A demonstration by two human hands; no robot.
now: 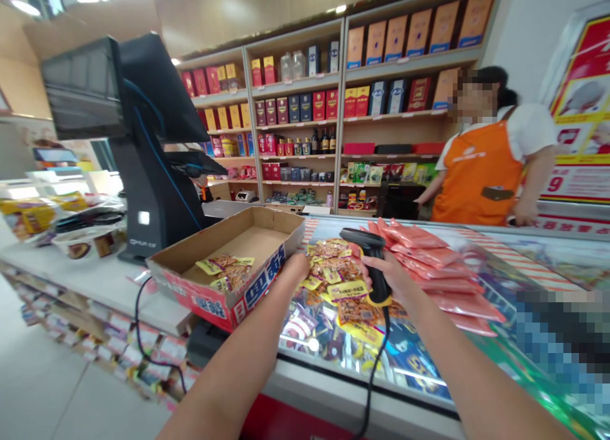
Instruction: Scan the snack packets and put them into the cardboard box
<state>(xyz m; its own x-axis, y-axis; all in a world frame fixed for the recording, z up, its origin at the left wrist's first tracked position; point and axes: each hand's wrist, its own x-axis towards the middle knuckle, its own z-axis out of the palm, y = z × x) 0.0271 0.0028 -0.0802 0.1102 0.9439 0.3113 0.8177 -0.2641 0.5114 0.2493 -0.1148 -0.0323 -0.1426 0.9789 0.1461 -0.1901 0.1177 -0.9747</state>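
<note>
Right hand (394, 273): lying right of centre, its fingers wrapping around the grip of a black handheld scanner (366, 239). The scanner is standing with its head uppermost and pointing toward the left; a black cable (370, 383) is running from its base down to the bottom edge of the frame.

Left hand (301, 266): resting at the centre, just beside the right wall of the carton and the left edge of the packet pile. Its fingers are hiding from view; whether they are holding anything, one cannot tell.

Yellow snack packets (347, 291): lying heaped at the centre, between the two hands, on a glass-topped counter (328, 367).

Cardboard carton (183, 286), lidless: sitting left of centre, with a few similar packets (229, 273) lying inside.

Pink-red packages (441, 280): lying stacked right of the scanner.

Dual-screen terminal (149, 202): standing at upper left, behind the carton.

Shelving (340, 103): displaying boxes and bottles across the upper middle.

Co-worker (534, 132): standing at upper right, wearing an orange apron (476, 180).
</note>
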